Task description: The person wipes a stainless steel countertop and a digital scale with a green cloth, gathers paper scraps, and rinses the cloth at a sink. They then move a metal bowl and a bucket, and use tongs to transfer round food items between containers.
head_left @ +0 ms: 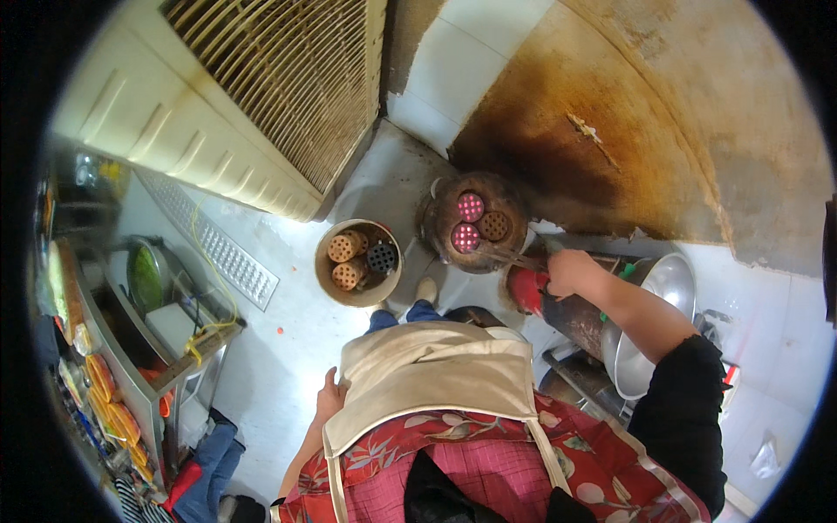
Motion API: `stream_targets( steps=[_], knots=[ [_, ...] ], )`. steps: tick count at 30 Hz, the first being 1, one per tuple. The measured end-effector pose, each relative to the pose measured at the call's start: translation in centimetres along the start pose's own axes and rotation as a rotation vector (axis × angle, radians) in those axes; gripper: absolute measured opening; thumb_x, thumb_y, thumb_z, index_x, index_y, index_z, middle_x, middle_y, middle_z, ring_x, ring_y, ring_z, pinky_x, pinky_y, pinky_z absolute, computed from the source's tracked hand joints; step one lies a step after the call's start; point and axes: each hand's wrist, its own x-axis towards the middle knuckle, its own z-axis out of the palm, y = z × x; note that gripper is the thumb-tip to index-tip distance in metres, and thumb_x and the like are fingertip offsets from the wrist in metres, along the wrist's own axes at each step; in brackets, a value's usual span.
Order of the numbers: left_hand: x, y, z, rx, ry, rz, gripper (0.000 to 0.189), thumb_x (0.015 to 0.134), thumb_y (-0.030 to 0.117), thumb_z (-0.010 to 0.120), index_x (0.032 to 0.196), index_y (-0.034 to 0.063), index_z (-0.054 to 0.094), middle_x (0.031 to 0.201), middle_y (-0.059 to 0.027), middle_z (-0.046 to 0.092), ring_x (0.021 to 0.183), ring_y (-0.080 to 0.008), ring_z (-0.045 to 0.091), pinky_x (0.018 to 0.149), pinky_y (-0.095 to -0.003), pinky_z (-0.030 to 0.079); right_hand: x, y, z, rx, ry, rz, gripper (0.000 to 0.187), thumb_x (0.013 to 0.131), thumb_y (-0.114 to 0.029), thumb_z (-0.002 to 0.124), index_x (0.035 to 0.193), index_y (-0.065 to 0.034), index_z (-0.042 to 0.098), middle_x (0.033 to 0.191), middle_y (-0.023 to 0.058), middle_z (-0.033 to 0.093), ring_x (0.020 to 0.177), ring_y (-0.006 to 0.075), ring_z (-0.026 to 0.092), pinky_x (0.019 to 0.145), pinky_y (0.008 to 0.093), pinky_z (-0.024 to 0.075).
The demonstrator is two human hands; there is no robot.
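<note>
My right hand (pixel 569 273) grips a pair of metal fire tongs (pixel 507 255). Their tips reach the rim of the nearer of two glowing honeycomb coal briquettes (pixel 465 238); whether they pinch it is unclear. The other glowing briquette (pixel 471 206) lies beyond it, and a dull brown briquette (pixel 494 225) sits to their right. All three are in the top of a round, sooty stove (pixel 444 189). My left hand (pixel 331 395) hangs beside my beige apron (pixel 431 366), apparently holding nothing. A bucket (pixel 322 274) left of the stove holds several tan spent briquettes (pixel 345 274) and one black briquette (pixel 381 257).
Right of the stove lie a red-ended cylinder (pixel 526 291) and metal basins (pixel 673 287). A stained wall (pixel 556 131) rises behind. A slatted cream cabinet (pixel 216 150), a floor drain grate (pixel 229 238) and a metal counter (pixel 147 386) stand left. Someone's denim-clad leg (pixel 212 457) shows lower left.
</note>
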Motion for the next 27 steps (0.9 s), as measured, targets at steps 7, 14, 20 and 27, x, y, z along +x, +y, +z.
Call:
stream_targets(
  steps=[7, 14, 20, 27],
  knots=[
    [0.6, -3.8, 0.8, -0.049, -0.038, 0.112, 0.039, 0.08, 0.017, 0.054, 0.115, 0.005, 0.045, 0.074, -0.0172, 0.062, 0.067, -0.0335, 0.061, 0.061, -0.0395, 0.049, 4.2, -3.8, -2.6, -0.2, -0.092, -0.086, 0.025, 0.064, -0.013, 0.059, 0.087, -0.0041, 0.067, 0.093, 0.016, 0.064, 0.089, 0.0307, 0.061, 0.07, 0.0408, 0.0499],
    [0.0, -4.6, 0.9, -0.066, -0.022, 0.032, 0.037, 0.078, 0.021, 0.058, 0.111, 0.0055, 0.05, 0.078, -0.016, 0.062, 0.072, -0.0314, 0.061, 0.066, -0.0394, 0.048, 7.3, -1.3, 1.8, -0.266, -0.04, -0.107, 0.031, 0.066, -0.024, 0.07, 0.089, -0.0042, 0.066, 0.091, 0.0162, 0.063, 0.09, 0.0313, 0.06, 0.075, 0.0386, 0.0486],
    [0.6, -4.8, 1.0, -0.117, -0.022, 0.032, 0.037, 0.077, 0.022, 0.06, 0.109, 0.0056, 0.053, 0.081, -0.017, 0.062, 0.074, -0.0315, 0.061, 0.068, -0.0385, 0.048, 3.7, -1.2, -1.2, -0.31, -0.155, -0.1, 0.032, 0.067, -0.026, 0.07, 0.089, -0.0034, 0.066, 0.093, 0.0149, 0.063, 0.09, 0.0316, 0.06, 0.076, 0.0392, 0.0488],
    [2.0, -4.3, 1.4, -0.095, -0.052, 0.039, 0.037, 0.077, 0.024, 0.059, 0.108, 0.0061, 0.054, 0.081, -0.0172, 0.063, 0.076, -0.0316, 0.061, 0.07, -0.0383, 0.048, -3.3, -1.4, -5.5, -0.227, -0.107, 0.013, 0.025, 0.068, -0.019, 0.063, 0.083, 0.0003, 0.066, 0.089, 0.0186, 0.063, 0.089, 0.0333, 0.06, 0.075, 0.0398, 0.0492]
  ],
)
